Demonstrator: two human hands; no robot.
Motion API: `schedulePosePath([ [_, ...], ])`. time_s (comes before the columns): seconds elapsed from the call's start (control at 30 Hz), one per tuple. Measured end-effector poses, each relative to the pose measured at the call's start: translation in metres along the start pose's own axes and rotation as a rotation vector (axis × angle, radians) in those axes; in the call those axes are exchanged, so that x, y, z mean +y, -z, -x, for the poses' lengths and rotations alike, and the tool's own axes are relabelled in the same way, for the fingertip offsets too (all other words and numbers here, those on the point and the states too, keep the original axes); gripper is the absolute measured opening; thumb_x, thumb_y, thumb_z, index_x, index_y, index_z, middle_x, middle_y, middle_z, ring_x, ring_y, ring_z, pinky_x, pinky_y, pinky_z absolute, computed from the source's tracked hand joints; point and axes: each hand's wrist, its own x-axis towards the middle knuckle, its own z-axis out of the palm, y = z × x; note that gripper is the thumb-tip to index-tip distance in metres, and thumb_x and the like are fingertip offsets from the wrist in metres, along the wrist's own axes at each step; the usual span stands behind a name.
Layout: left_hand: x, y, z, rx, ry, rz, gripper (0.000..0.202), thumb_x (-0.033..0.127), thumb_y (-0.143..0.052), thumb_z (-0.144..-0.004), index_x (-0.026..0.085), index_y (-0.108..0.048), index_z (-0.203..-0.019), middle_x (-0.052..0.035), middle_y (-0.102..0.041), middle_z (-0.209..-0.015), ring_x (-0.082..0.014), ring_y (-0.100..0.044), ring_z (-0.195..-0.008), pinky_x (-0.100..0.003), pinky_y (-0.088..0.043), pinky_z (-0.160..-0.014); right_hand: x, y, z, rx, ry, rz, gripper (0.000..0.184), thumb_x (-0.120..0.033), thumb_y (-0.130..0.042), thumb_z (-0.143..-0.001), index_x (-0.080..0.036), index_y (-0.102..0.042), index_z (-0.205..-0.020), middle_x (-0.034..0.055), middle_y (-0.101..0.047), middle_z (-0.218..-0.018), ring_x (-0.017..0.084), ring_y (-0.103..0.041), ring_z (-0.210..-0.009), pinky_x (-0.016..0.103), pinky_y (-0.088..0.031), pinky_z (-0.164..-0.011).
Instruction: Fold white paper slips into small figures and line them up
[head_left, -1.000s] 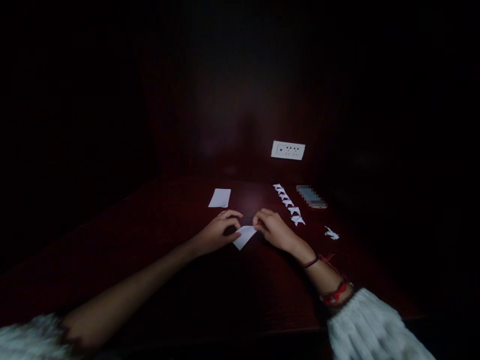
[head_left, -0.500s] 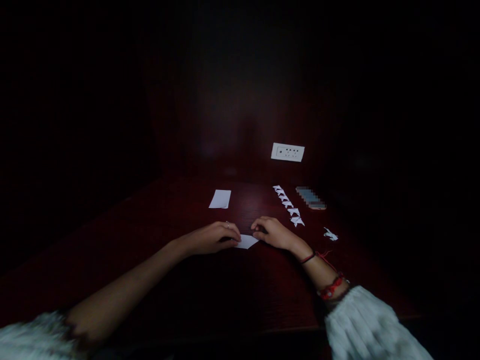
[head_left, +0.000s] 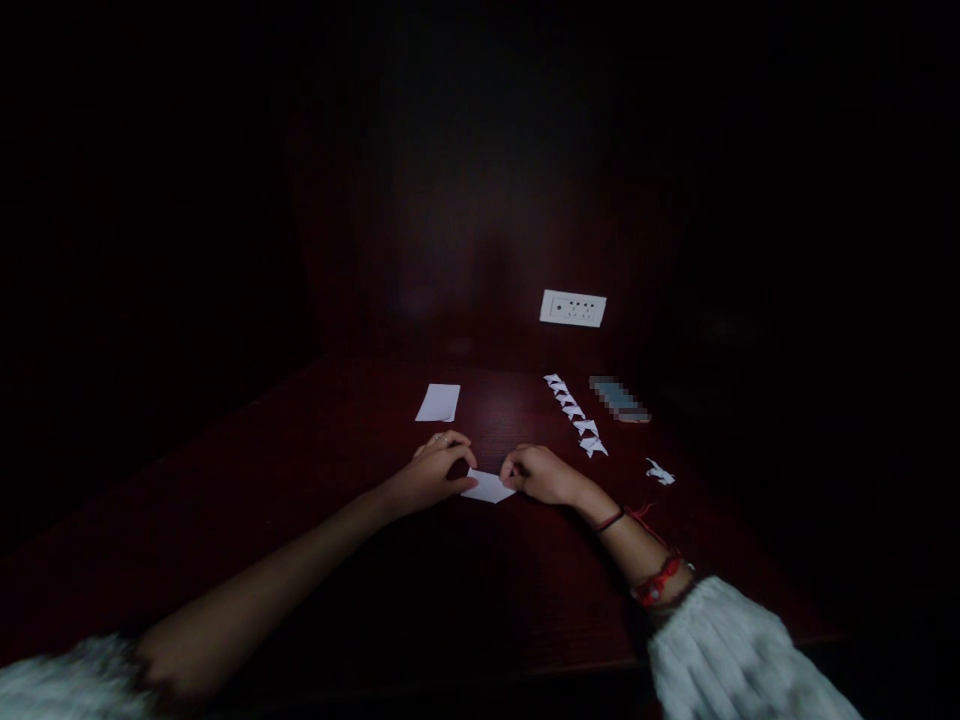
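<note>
A small folded piece of white paper [head_left: 489,488] lies on the dark red table, its lower edge coming to a blunt point. My left hand [head_left: 431,475], with a ring on one finger, has its thumb on the paper's left end and its curved index fingertip at the upper left corner. At the right end, my right hand [head_left: 547,475] pinches the paper's corner between thumb and bent fingers. Beyond my right hand runs a slanting row of several small folded white paper pieces [head_left: 574,412].
Flat white paper sheets [head_left: 439,402] lie beyond my left hand. A phone [head_left: 619,398], blurred out, lies right of the row. Crumpled white scraps [head_left: 660,472] sit near my right wrist. A socket plate [head_left: 573,308] is on the back wall; the surroundings are very dark.
My left fingers have lifted and spread somewhat from the paper's left end, uncovering more of it. My right fingers have come down onto its right corner. The view has shifted slightly.
</note>
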Motion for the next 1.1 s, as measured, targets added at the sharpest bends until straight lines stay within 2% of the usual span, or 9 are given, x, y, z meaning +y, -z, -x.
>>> schedulePosePath([
  [0.1, 0.000, -0.001, 0.000, -0.014, 0.048, 0.034, 0.021, 0.036, -0.055, -0.066, 0.023, -0.054, -0.083, -0.0030, -0.039, -0.108, -0.0229, -0.035, -0.103, -0.039, -0.029, -0.083, -0.001, -0.001, -0.001, 0.028, -0.018, -0.008, 0.010, -0.016, -0.054, -0.066, -0.016, -0.060, -0.074, 0.0013, -0.050, -0.072, 0.009, -0.046, -0.068, 0.020, -0.035, -0.063],
  [0.23, 0.003, -0.001, 0.001, 0.004, 0.090, 0.037, 0.028, 0.036, -0.055, -0.065, 0.025, -0.051, -0.090, -0.0033, -0.039, -0.109, -0.0236, -0.035, -0.103, -0.041, -0.029, -0.083, -0.002, -0.005, -0.001, 0.084, -0.102, -0.021, 0.023, -0.025, -0.061, -0.061, -0.018, -0.059, -0.083, 0.0029, -0.048, -0.081, 0.011, -0.046, -0.074, 0.024, -0.036, -0.068],
  [0.4, 0.011, 0.001, 0.000, -0.027, 0.099, 0.046, 0.021, 0.036, -0.056, -0.065, 0.024, -0.053, -0.082, -0.0030, -0.038, -0.110, -0.0241, -0.034, -0.105, -0.042, -0.027, -0.084, -0.005, -0.010, -0.003, 0.107, -0.210, -0.026, 0.012, -0.023, -0.060, -0.061, -0.017, -0.061, -0.071, 0.0031, -0.048, -0.080, 0.013, -0.046, -0.077, 0.025, -0.035, -0.068],
  [0.53, 0.013, 0.003, 0.000, -0.004, 0.067, 0.060, 0.023, 0.033, -0.058, -0.064, 0.023, -0.051, -0.083, -0.0034, -0.039, -0.111, -0.0235, -0.034, -0.106, -0.041, -0.028, -0.085, -0.007, -0.008, -0.005, 0.126, -0.179, -0.077, 0.006, -0.019, -0.058, -0.062, -0.016, -0.061, -0.066, 0.0021, -0.051, -0.074, 0.012, -0.047, -0.073, 0.022, -0.035, -0.066],
  [0.7, 0.009, 0.003, -0.004, 0.116, -0.007, 0.068, 0.013, 0.031, -0.050, -0.072, 0.021, -0.053, -0.080, -0.0024, -0.040, -0.109, -0.0199, -0.035, -0.104, -0.036, -0.028, -0.086, -0.008, -0.002, -0.004, 0.196, -0.132, -0.091, 0.008, -0.020, -0.054, -0.067, -0.016, -0.060, -0.069, 0.0026, -0.051, -0.077, 0.011, -0.046, -0.074, 0.022, -0.035, -0.069],
  [0.77, 0.007, 0.001, -0.004, 0.126, 0.019, 0.050, 0.015, 0.033, -0.051, -0.071, 0.022, -0.054, -0.081, -0.0023, -0.040, -0.109, -0.0211, -0.035, -0.104, -0.038, -0.028, -0.086, -0.008, -0.001, -0.003, 0.184, -0.143, -0.063, 0.011, -0.023, -0.056, -0.066, -0.017, -0.059, -0.074, 0.0029, -0.050, -0.080, 0.012, -0.046, -0.076, 0.025, -0.034, -0.070],
  [0.87, 0.007, -0.003, -0.002, 0.078, 0.081, 0.035, 0.022, 0.037, -0.057, -0.065, 0.024, -0.055, -0.083, -0.0027, -0.040, -0.109, -0.0247, -0.034, -0.105, -0.043, -0.028, -0.084, -0.010, -0.002, 0.001, 0.125, -0.186, -0.005, 0.021, -0.028, -0.062, -0.060, -0.018, -0.059, -0.078, 0.0031, -0.048, -0.083, 0.014, -0.044, -0.081, 0.029, -0.033, -0.072],
  [1.0, 0.010, -0.004, 0.000, 0.041, 0.092, 0.051, 0.020, 0.038, -0.058, -0.063, 0.023, -0.055, -0.077, -0.0024, -0.038, -0.111, -0.0260, -0.032, -0.106, -0.044, -0.028, -0.083, -0.013, -0.004, 0.002, 0.085, -0.252, 0.013, 0.008, -0.021, -0.058, -0.063, -0.020, -0.061, -0.071, 0.0033, -0.047, -0.086, 0.017, -0.042, -0.087, 0.035, -0.030, -0.075],
  [1.1, 0.011, -0.003, -0.001, 0.049, 0.085, 0.074, 0.017, 0.033, -0.057, -0.064, 0.021, -0.054, -0.075, -0.0027, -0.038, -0.111, -0.0246, -0.033, -0.105, -0.042, -0.029, -0.083, -0.012, -0.004, 0.000, 0.087, -0.228, 0.000, 0.007, -0.018, -0.055, -0.065, -0.019, -0.061, -0.068, 0.0032, -0.048, -0.084, 0.016, -0.043, -0.087, 0.033, -0.031, -0.074],
])
